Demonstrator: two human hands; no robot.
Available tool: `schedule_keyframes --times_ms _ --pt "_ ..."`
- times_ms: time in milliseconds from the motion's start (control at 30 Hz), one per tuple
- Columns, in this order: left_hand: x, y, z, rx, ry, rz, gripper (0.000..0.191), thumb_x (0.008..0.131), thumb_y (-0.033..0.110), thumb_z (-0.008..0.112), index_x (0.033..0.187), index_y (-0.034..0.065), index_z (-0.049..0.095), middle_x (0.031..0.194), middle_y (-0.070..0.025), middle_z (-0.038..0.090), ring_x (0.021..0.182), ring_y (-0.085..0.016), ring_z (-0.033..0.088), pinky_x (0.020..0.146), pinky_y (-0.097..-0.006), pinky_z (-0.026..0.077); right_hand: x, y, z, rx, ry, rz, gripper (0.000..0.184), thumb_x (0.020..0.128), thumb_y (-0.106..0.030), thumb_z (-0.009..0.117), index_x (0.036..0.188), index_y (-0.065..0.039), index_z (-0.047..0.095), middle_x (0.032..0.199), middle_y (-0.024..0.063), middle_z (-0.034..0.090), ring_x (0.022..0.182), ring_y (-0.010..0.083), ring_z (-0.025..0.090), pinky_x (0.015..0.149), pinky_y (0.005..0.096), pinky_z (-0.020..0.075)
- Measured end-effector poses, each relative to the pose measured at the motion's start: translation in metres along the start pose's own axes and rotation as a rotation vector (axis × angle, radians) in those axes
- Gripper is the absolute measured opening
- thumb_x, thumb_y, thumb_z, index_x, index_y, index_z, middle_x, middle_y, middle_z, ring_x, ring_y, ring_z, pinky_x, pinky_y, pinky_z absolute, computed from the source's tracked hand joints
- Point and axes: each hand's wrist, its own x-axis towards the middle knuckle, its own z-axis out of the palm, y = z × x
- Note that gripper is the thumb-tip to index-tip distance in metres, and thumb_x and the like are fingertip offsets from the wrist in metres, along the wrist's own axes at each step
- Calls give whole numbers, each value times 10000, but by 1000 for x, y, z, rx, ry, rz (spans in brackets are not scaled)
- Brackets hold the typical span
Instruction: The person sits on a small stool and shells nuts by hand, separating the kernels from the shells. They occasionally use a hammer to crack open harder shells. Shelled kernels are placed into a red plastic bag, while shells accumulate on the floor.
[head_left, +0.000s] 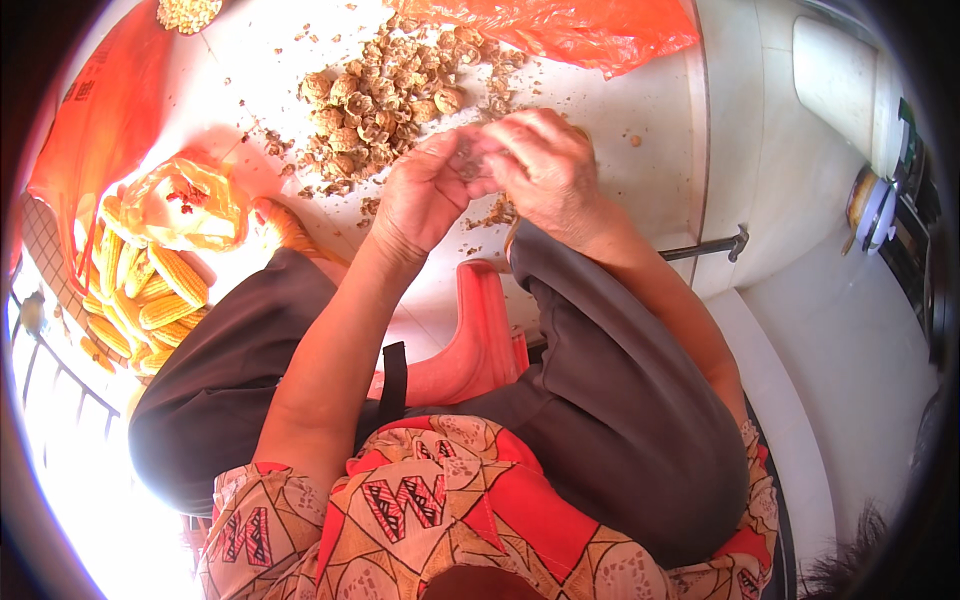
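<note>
My left hand (427, 184) is cupped, palm up, above the floor between my knees. Small broken walnut pieces (471, 160) lie in its palm and fingers, partly hidden. Over them bends my right hand (546, 169), its fingers curled against the left fingertips; whether it pinches a piece I cannot tell. Just beyond the hands spreads a heap of cracked walnut shells (409, 67), with several whole walnuts (327, 121) on its near left side. A hammer (705, 247) shows past my right forearm, its handle partly hidden by the arm.
A red plastic bag (555, 30) lies behind the heap; another red bag (112, 127) stands left. Near my left foot are corn cobs (176, 277) and a small open plastic bag (184, 225). Corn kernels (187, 11) sit far left. A red plastic object (480, 337) is between my legs.
</note>
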Motion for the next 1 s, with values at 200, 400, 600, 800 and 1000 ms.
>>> schedule_keyframes --times_ms 200,400,600,800,1000 --pt "-2 -2 15 214 93 27 328 910 191 458 1122 -48 534 1014 -149 616 920 -243 610 811 -382 493 5 -5 1 -84 -71 -95 171 672 -48 652 839 -15 630 788 84 582 728 249 584 625 341 493" --pt "-5 3 25 290 77 52 262 895 113 481 1071 -69 546 947 -180 625 831 -264 630 728 -402 538 0 -1 -4 446 -74 466 141 802 -79 585 868 24 653 725 73 611 655 158 591 584 261 464" --pt "-5 -1 25 370 160 171 155 816 -45 576 969 -63 582 872 -162 633 721 -245 637 654 -372 566 -1 2 -15 770 -143 884 161 821 -85 614 919 41 640 672 -4 552 551 56 426 494 195 342" --pt "-4 -5 23 363 162 242 145 801 -59 592 946 -47 602 818 -119 623 680 -210 618 630 -367 568 -2 -2 -15 691 -176 785 179 793 -78 618 924 40 649 696 45 621 621 75 562 556 212 450" --pt "-5 -4 23 359 154 223 153 801 -52 596 954 -49 605 818 -120 621 678 -202 613 630 -362 567 -3 -5 -10 518 -124 539 167 786 -76 623 908 35 646 769 78 643 668 106 601 593 225 481"
